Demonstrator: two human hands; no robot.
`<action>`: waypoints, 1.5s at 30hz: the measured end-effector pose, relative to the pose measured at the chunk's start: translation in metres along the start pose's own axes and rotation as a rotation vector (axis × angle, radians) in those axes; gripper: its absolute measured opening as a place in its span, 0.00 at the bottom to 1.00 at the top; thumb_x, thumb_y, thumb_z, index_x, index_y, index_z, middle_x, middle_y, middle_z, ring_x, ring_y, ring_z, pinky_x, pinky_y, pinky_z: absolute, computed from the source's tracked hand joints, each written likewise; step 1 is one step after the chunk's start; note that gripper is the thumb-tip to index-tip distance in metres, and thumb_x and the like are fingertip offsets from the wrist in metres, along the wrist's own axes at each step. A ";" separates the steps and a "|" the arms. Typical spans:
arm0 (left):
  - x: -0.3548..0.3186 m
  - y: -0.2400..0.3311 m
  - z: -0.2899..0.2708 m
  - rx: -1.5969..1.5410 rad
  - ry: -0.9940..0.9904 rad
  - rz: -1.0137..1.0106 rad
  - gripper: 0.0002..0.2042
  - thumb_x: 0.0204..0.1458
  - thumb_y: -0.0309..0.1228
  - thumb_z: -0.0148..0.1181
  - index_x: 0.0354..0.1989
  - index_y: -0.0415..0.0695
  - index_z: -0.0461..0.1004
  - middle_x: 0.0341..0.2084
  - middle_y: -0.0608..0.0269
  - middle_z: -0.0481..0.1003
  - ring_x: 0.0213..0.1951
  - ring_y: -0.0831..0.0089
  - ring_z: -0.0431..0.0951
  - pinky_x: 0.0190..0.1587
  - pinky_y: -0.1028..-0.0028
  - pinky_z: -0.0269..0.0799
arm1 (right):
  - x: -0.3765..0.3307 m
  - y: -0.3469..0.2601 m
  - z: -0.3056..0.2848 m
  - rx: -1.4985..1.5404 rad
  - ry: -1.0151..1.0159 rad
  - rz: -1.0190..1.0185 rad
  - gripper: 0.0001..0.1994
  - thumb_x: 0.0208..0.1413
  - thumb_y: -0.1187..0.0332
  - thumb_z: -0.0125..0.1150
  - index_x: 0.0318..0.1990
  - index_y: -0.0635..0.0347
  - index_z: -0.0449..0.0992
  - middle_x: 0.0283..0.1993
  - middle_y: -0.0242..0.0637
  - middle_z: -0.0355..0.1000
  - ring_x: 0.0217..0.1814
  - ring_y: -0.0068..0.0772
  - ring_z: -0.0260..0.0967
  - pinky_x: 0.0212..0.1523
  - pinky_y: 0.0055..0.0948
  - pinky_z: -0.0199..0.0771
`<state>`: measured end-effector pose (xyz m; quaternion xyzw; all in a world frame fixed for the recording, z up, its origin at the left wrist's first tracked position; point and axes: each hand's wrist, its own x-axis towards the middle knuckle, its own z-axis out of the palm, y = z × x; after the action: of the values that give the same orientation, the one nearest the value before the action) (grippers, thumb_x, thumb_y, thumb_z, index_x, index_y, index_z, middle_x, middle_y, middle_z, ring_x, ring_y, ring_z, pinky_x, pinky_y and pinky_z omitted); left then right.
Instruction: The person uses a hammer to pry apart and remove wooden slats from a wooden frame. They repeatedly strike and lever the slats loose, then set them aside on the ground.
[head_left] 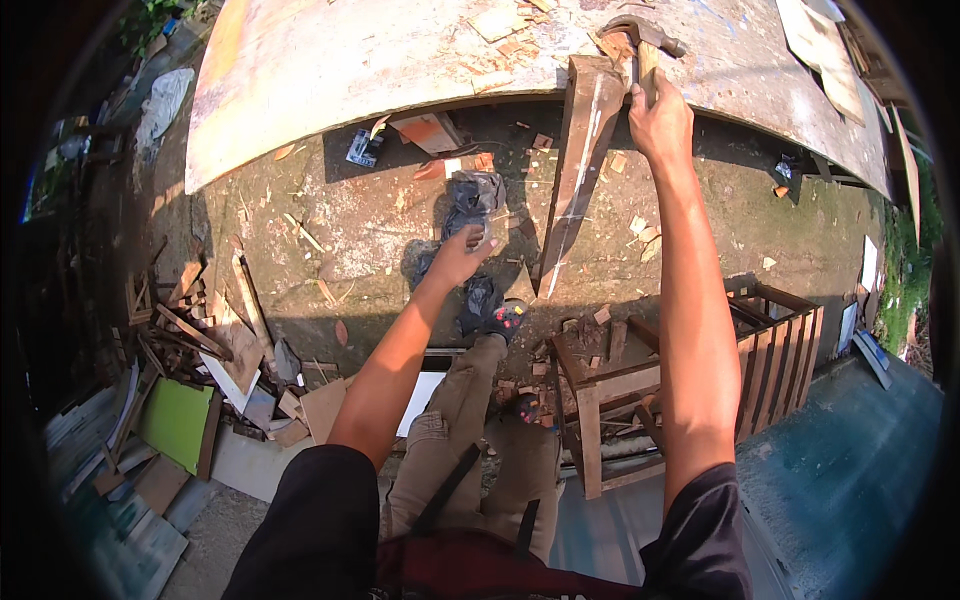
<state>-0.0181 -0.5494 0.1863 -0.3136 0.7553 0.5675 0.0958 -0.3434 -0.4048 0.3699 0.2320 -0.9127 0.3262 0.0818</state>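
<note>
My right hand [662, 122] is wrapped round the wooden handle of a claw hammer [648, 62], whose metal head is over the worktable [380, 50]. Just left of it, a thick brown wooden post [580, 165] with white streaks slants down from the table's near edge toward the ground. My left hand [463, 254] is in the air left of the post, fingers loosely apart and nothing in it. Below that hand lies crumpled black plastic [474, 192]. Wood chips [497, 24] are scattered on the table beyond the hammer.
A slatted wooden frame [590, 430] stands near my legs on the right. Scrap wood [205, 335] and a green board [178, 425] are piled at left. Wood offcuts litter the ground [390, 300] between me and the table. Blue-green sheeting [850, 470] spreads at lower right.
</note>
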 end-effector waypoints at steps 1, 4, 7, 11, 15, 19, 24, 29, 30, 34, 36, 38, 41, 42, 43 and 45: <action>-0.030 -0.029 -0.006 -0.065 -0.016 -0.096 0.35 0.59 0.52 0.64 0.64 0.35 0.68 0.57 0.40 0.76 0.59 0.51 0.77 0.60 0.60 0.72 | -0.009 0.008 0.005 0.032 0.063 -0.054 0.21 0.63 0.64 0.60 0.57 0.73 0.75 0.55 0.65 0.74 0.61 0.65 0.71 0.63 0.47 0.71; -0.114 -0.103 -0.022 0.057 0.028 -0.353 0.34 0.59 0.54 0.63 0.61 0.33 0.72 0.52 0.38 0.79 0.55 0.52 0.80 0.58 0.61 0.73 | -0.052 0.002 -0.002 0.153 0.129 0.081 0.25 0.65 0.61 0.60 0.62 0.73 0.71 0.59 0.60 0.72 0.62 0.56 0.72 0.63 0.45 0.71; -0.200 -0.184 -0.016 0.084 0.126 -0.429 0.33 0.60 0.54 0.61 0.56 0.32 0.76 0.47 0.39 0.81 0.51 0.51 0.82 0.56 0.60 0.74 | -0.147 -0.008 -0.005 0.307 0.231 0.103 0.23 0.66 0.65 0.61 0.63 0.70 0.68 0.58 0.56 0.68 0.58 0.53 0.71 0.59 0.45 0.73; -0.257 -0.202 0.004 0.173 0.108 -0.523 0.31 0.61 0.52 0.60 0.57 0.32 0.75 0.47 0.41 0.81 0.52 0.50 0.81 0.56 0.59 0.74 | -0.335 0.028 0.031 0.252 -0.141 0.378 0.23 0.64 0.67 0.62 0.61 0.70 0.66 0.56 0.57 0.68 0.60 0.55 0.68 0.60 0.47 0.70; -0.274 -0.187 0.033 0.027 0.159 -0.507 0.29 0.62 0.51 0.61 0.55 0.32 0.75 0.47 0.42 0.81 0.51 0.53 0.81 0.55 0.61 0.74 | -0.515 0.039 0.044 0.473 -0.506 0.594 0.21 0.63 0.70 0.61 0.59 0.71 0.67 0.54 0.58 0.70 0.51 0.50 0.75 0.47 0.42 0.78; -0.270 -0.191 0.061 -0.145 0.186 -0.417 0.28 0.63 0.49 0.60 0.57 0.33 0.75 0.49 0.41 0.81 0.53 0.56 0.81 0.57 0.63 0.74 | -0.610 0.060 0.045 0.434 -0.746 0.509 0.18 0.64 0.68 0.60 0.56 0.70 0.69 0.44 0.50 0.76 0.42 0.41 0.78 0.42 0.38 0.79; -0.272 -0.238 0.094 -0.226 0.221 -0.461 0.27 0.63 0.49 0.61 0.56 0.34 0.75 0.49 0.41 0.80 0.53 0.56 0.81 0.57 0.62 0.74 | -0.622 0.106 0.074 0.362 -1.117 0.505 0.14 0.65 0.64 0.59 0.49 0.69 0.74 0.36 0.46 0.79 0.39 0.42 0.80 0.43 0.39 0.79; -0.242 -0.308 0.117 -0.143 0.243 -0.521 0.25 0.61 0.48 0.62 0.51 0.34 0.78 0.46 0.41 0.82 0.50 0.54 0.83 0.54 0.63 0.76 | -0.576 0.180 0.153 -0.355 -1.495 0.064 0.16 0.60 0.61 0.60 0.48 0.65 0.76 0.49 0.58 0.78 0.52 0.59 0.77 0.54 0.52 0.77; -0.231 -0.333 0.121 -0.087 0.245 -0.537 0.25 0.60 0.47 0.63 0.52 0.34 0.77 0.46 0.41 0.81 0.51 0.53 0.82 0.55 0.62 0.75 | -0.563 0.180 0.180 -0.400 -1.505 0.015 0.17 0.60 0.61 0.60 0.50 0.65 0.75 0.52 0.59 0.76 0.55 0.58 0.76 0.56 0.52 0.77; -0.166 -0.432 0.126 0.230 0.326 -0.495 0.31 0.54 0.43 0.70 0.61 0.36 0.70 0.57 0.40 0.73 0.63 0.47 0.71 0.62 0.57 0.70 | -0.519 0.136 0.283 -0.298 -1.324 -0.327 0.25 0.58 0.61 0.67 0.58 0.62 0.69 0.60 0.56 0.69 0.59 0.59 0.71 0.58 0.50 0.75; -0.116 -0.438 0.110 0.306 0.416 -0.503 0.41 0.49 0.43 0.74 0.69 0.41 0.61 0.67 0.41 0.62 0.69 0.46 0.62 0.67 0.51 0.63 | -0.524 0.114 0.331 -0.195 -1.154 -0.557 0.30 0.56 0.60 0.69 0.65 0.54 0.68 0.69 0.54 0.63 0.71 0.53 0.63 0.71 0.48 0.60; -0.062 -0.434 0.099 0.495 0.517 -0.486 0.54 0.43 0.47 0.79 0.76 0.48 0.49 0.73 0.44 0.53 0.73 0.48 0.56 0.70 0.43 0.54 | -0.530 0.116 0.375 -0.188 -0.964 -0.889 0.30 0.56 0.62 0.69 0.67 0.47 0.68 0.72 0.51 0.61 0.76 0.49 0.58 0.76 0.51 0.50; 0.000 -0.450 0.073 0.784 0.537 -0.436 0.67 0.37 0.57 0.80 0.80 0.59 0.34 0.78 0.52 0.43 0.74 0.52 0.56 0.71 0.35 0.47 | -0.545 0.131 0.426 -0.339 -0.993 -1.055 0.26 0.59 0.66 0.64 0.66 0.42 0.71 0.70 0.47 0.64 0.77 0.47 0.57 0.77 0.55 0.45; 0.015 -0.461 0.071 0.824 0.462 -0.402 0.63 0.40 0.56 0.78 0.79 0.58 0.38 0.77 0.52 0.46 0.73 0.53 0.59 0.71 0.38 0.50 | -0.545 0.136 0.440 -0.458 -1.096 -0.960 0.24 0.60 0.68 0.61 0.64 0.41 0.73 0.68 0.46 0.67 0.75 0.46 0.59 0.76 0.56 0.47; 0.027 -0.471 0.071 0.859 0.386 -0.372 0.59 0.43 0.55 0.76 0.79 0.57 0.42 0.77 0.52 0.50 0.72 0.53 0.62 0.71 0.41 0.52 | -0.542 0.141 0.448 -0.578 -1.197 -0.864 0.22 0.60 0.70 0.59 0.63 0.40 0.75 0.66 0.44 0.70 0.74 0.45 0.61 0.75 0.57 0.49; 0.049 -0.478 0.064 0.676 0.276 -0.440 0.49 0.49 0.52 0.73 0.76 0.53 0.51 0.72 0.51 0.59 0.69 0.53 0.67 0.69 0.48 0.60 | -0.530 0.161 0.453 -0.415 -1.260 -0.746 0.17 0.61 0.73 0.54 0.55 0.45 0.81 0.57 0.39 0.75 0.66 0.41 0.67 0.70 0.51 0.57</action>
<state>0.2082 -0.5842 -0.2409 -0.4915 0.8195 0.2067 0.2100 0.0473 -0.3861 -0.2293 0.6474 -0.6906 -0.0955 -0.3081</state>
